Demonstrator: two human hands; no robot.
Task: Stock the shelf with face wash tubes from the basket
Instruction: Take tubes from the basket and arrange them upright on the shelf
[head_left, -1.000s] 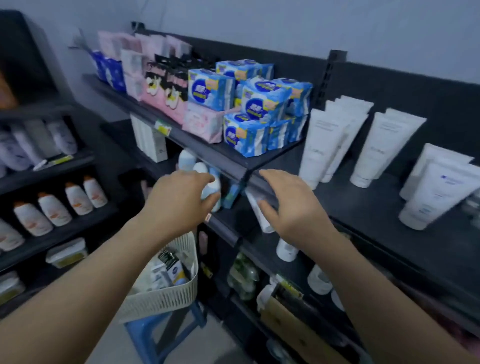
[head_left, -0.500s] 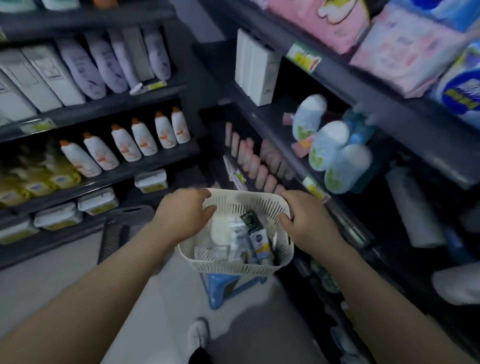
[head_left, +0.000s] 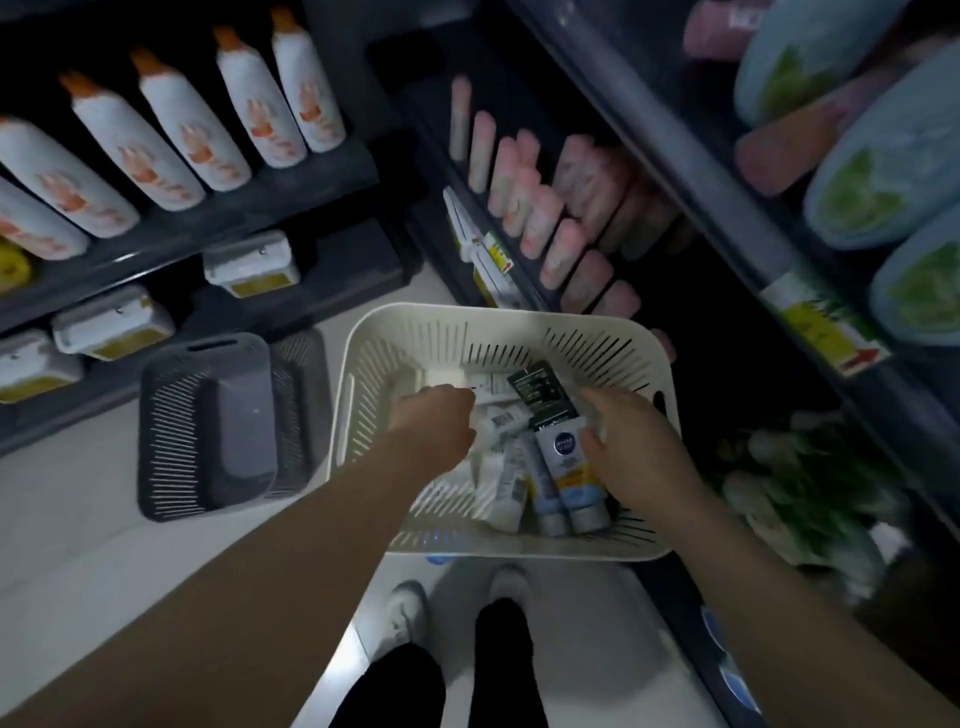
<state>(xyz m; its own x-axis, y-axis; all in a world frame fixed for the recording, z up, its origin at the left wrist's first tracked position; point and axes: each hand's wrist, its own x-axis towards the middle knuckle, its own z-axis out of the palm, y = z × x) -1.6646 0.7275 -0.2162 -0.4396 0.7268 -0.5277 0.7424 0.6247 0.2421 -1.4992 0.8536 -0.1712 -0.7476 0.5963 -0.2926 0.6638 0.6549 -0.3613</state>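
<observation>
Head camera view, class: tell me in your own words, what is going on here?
A person stands over a white basket of face wash tubes beside dark shop shelves. Both hands reach into it: the left hand among the white tubes, the right hand beside a blue-labelled tube. Whether either has a grip on a tube cannot be told. None is lifted out yet.
</observation>
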